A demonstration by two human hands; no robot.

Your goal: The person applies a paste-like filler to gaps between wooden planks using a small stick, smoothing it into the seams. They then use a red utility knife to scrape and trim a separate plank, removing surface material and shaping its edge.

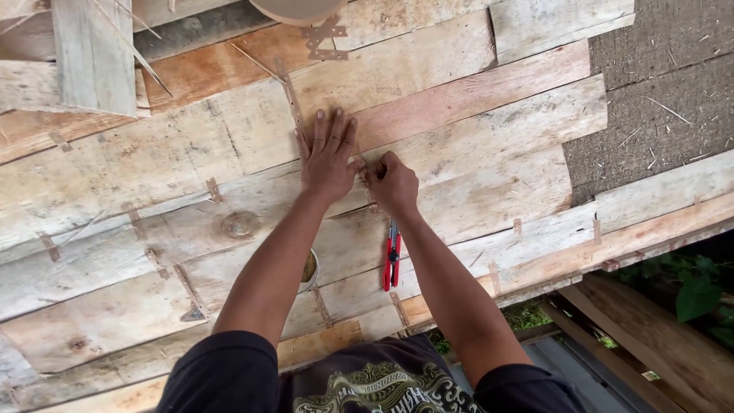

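My left hand (327,157) lies flat, fingers spread, on a worn wooden plank platform (474,153), pressing a thin strip (291,95) that runs along the boards. My right hand (392,183) is closed just right of it, pinching at the strip where the two hands meet; what its fingers hold is too small to make out. Red-handled pliers (391,258) lie on the planks under my right forearm.
A small round container (310,269) sits partly hidden under my left forearm. A round pale object (298,9) is at the top edge, a wooden post (93,53) at top left. The platform ends at right over rough ground (657,99) and green plants (688,287).
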